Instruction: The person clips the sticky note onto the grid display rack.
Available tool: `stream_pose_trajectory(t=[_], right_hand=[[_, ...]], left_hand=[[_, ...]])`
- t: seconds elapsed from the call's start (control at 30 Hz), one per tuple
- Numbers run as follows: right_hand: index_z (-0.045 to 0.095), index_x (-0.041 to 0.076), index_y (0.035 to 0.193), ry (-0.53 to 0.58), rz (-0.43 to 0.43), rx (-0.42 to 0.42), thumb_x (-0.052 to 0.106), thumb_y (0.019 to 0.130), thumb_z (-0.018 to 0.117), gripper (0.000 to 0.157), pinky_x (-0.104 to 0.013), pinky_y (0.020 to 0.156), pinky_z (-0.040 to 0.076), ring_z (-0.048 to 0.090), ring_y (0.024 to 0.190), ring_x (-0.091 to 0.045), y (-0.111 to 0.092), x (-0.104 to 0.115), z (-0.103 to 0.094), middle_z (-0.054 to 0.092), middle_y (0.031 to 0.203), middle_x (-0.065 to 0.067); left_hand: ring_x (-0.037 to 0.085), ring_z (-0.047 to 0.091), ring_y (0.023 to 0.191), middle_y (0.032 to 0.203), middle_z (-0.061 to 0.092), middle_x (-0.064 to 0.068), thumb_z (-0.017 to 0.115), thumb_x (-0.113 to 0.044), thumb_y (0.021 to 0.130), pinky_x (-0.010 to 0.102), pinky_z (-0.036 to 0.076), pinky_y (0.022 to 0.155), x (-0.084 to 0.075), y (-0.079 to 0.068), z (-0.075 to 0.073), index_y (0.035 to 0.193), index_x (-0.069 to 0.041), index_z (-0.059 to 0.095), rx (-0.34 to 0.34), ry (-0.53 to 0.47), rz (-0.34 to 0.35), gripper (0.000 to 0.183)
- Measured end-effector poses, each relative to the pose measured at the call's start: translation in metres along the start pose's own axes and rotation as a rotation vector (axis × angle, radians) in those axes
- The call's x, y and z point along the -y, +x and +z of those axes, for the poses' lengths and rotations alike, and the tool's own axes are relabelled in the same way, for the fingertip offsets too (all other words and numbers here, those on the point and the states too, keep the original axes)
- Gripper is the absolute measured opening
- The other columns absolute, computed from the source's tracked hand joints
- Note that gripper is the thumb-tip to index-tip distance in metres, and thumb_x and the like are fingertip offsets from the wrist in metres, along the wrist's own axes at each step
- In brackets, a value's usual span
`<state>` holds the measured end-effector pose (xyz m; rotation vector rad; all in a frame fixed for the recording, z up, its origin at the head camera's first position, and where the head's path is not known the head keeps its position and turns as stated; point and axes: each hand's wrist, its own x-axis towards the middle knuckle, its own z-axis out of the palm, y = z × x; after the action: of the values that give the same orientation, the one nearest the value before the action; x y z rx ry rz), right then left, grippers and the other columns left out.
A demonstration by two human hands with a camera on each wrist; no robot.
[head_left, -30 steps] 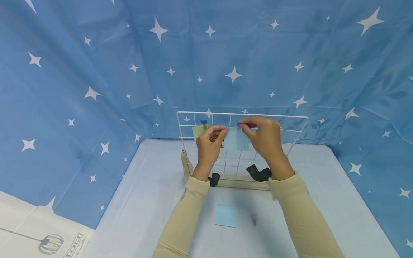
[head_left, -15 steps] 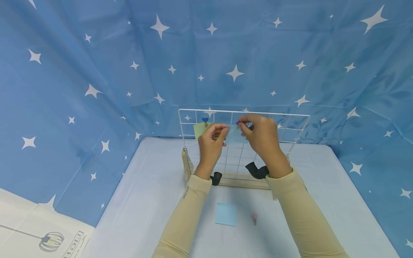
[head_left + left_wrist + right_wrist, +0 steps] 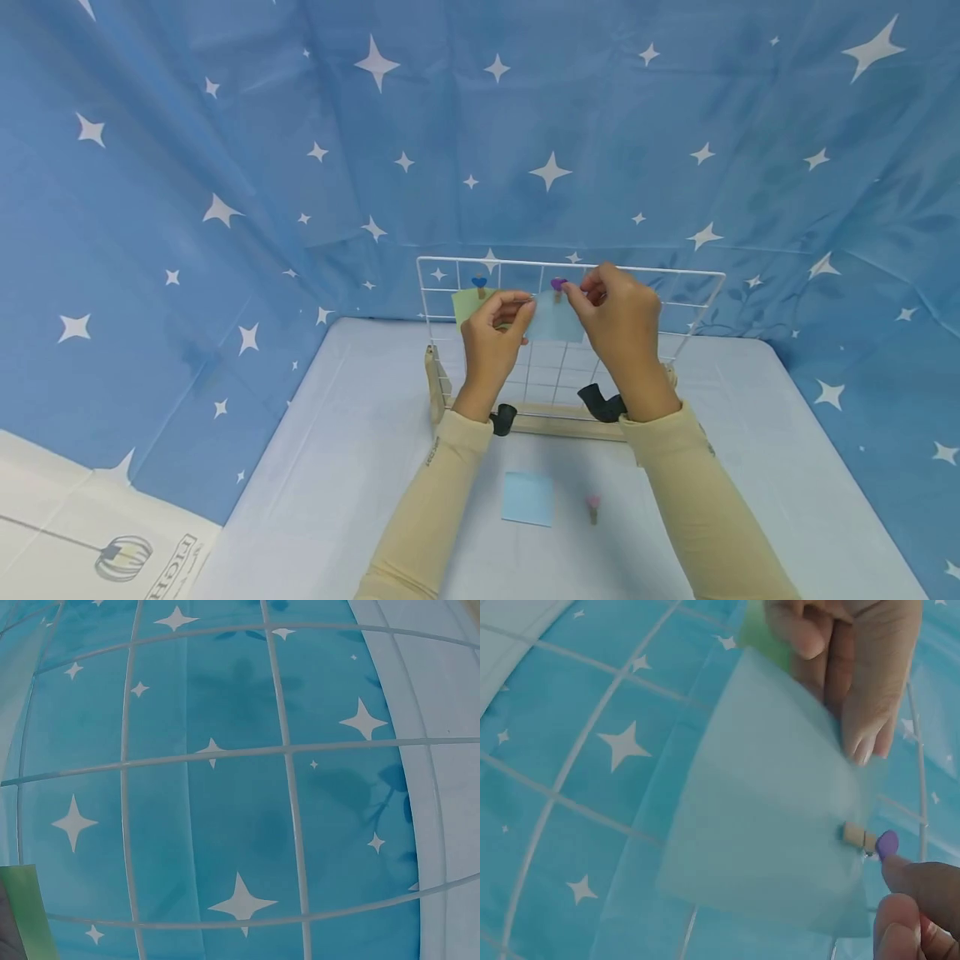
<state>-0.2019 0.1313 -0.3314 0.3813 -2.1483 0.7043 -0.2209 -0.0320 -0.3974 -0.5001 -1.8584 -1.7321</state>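
A pale blue sticky note [image 3: 765,795] lies against a white wire grid [image 3: 542,367]. My left hand [image 3: 491,342] pinches its upper left corner. On the note's top edge sits a small wooden clothespin with a purple heart [image 3: 887,844]. My right hand [image 3: 618,325] is beside the clothespin; its thumb tip touches the heart and the index finger is drawn back from it. Behind my left hand, a green sticky note [image 3: 465,308] hangs from a clothespin with a blue heart [image 3: 479,283]. The left wrist view catches mostly grid and a corner of the green note.
On the table [image 3: 360,467], in front of the grid, lie another blue sticky note [image 3: 527,498] and a clothespin with a pink heart [image 3: 593,507]. A wooden base [image 3: 562,425] supports the grid. Black curved pieces [image 3: 598,404] appear at both wrists. A starry blue curtain rises behind.
The purple-heart clothespin, earlier between my right thumb and index finger, now shows more fully as the index finger draws back. My left hand keeps its pinch on the note.
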Motion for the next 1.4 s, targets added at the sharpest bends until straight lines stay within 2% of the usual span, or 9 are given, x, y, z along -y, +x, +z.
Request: stream_pose_trajectory(t=[0.2,0.37,0.47,0.6,0.7,0.8,1.0,1.2,1.4], right_hand=[[0.067,-0.005,0.083,0.061,-0.002,0.002,0.004,0.092,0.085,0.022,-0.052,0.057,0.056,0.069,0.061,-0.037,-0.006,-0.009,-0.002,0.070,0.072,-0.022],[0.069,-0.004,0.089,0.147,0.045,0.025,0.004,0.093,0.085,0.018,-0.048,0.060,0.058,0.071,0.064,-0.035,-0.013,-0.013,-0.006,0.070,0.072,-0.019],[0.070,-0.004,0.091,0.175,0.052,0.034,0.002,0.093,0.083,0.014,-0.036,0.062,0.055,0.071,0.065,-0.033,-0.017,-0.016,-0.008,0.071,0.074,-0.017],[0.071,-0.006,0.096,0.230,0.076,0.042,-0.002,0.092,0.082,0.012,-0.012,0.068,0.049,0.074,0.067,-0.035,-0.021,-0.019,-0.009,0.074,0.079,-0.018],[0.071,-0.006,0.099,0.275,0.111,0.036,-0.005,0.093,0.078,0.009,-0.002,0.072,0.045,0.074,0.070,-0.036,-0.025,-0.019,-0.011,0.075,0.083,-0.019],[0.072,-0.005,0.100,0.298,0.148,0.026,-0.005,0.095,0.075,0.007,-0.002,0.074,0.047,0.074,0.075,-0.029,-0.031,-0.019,-0.014,0.076,0.086,-0.018],[0.075,-0.006,0.104,0.348,0.213,0.052,-0.006,0.094,0.075,0.010,-0.003,0.078,0.049,0.064,0.085,0.006,-0.044,-0.023,-0.018,0.077,0.095,-0.019],[0.075,-0.006,0.109,0.376,0.261,0.108,-0.006,0.095,0.076,0.015,-0.004,0.079,0.050,0.061,0.088,0.009,-0.055,-0.028,-0.019,0.078,0.100,-0.020],[0.076,-0.006,0.111,0.464,0.284,0.150,-0.007,0.093,0.079,0.018,-0.006,0.079,0.052,0.063,0.089,0.011,-0.061,-0.033,-0.020,0.078,0.101,-0.021]], left_hand=[[0.030,0.077,0.084,0.100,0.080,0.017,0.079,-0.008,0.100,0.030,0.064,0.061,0.001,-0.005,-0.002,0.110,0.001,0.078,-0.034,-0.012,0.037,0.014],[0.028,0.078,0.080,0.095,0.081,0.014,0.083,-0.009,0.096,0.026,0.062,0.064,-0.002,-0.007,-0.006,0.107,0.001,0.080,-0.074,0.042,0.061,0.014],[0.027,0.078,0.080,0.092,0.081,0.013,0.084,-0.011,0.095,0.023,0.060,0.067,-0.003,-0.007,-0.007,0.105,-0.001,0.080,-0.080,0.059,0.062,0.014],[0.028,0.077,0.078,0.089,0.080,0.015,0.083,-0.010,0.096,0.023,0.060,0.068,-0.004,-0.008,-0.008,0.102,0.000,0.080,-0.069,0.038,0.066,0.013],[0.027,0.076,0.077,0.088,0.079,0.015,0.082,-0.011,0.096,0.023,0.060,0.068,-0.003,-0.008,-0.009,0.102,0.001,0.080,-0.062,0.036,0.064,0.013],[0.023,0.075,0.078,0.088,0.079,0.015,0.082,-0.012,0.096,0.021,0.059,0.068,-0.002,-0.010,-0.011,0.103,0.001,0.080,-0.061,0.039,0.046,0.014],[0.015,0.075,0.086,0.099,0.079,0.016,0.081,-0.009,0.095,0.020,0.057,0.071,-0.003,-0.016,-0.021,0.110,0.002,0.079,-0.030,-0.015,0.002,0.019],[0.015,0.076,0.095,0.109,0.078,0.021,0.080,-0.002,0.094,0.022,0.060,0.079,-0.005,-0.023,-0.030,0.116,0.006,0.076,0.031,-0.069,-0.004,0.024],[0.028,0.077,0.102,0.112,0.077,0.023,0.083,0.001,0.090,0.027,0.062,0.086,-0.006,-0.029,-0.037,0.116,0.007,0.075,0.098,-0.077,-0.031,0.028]])
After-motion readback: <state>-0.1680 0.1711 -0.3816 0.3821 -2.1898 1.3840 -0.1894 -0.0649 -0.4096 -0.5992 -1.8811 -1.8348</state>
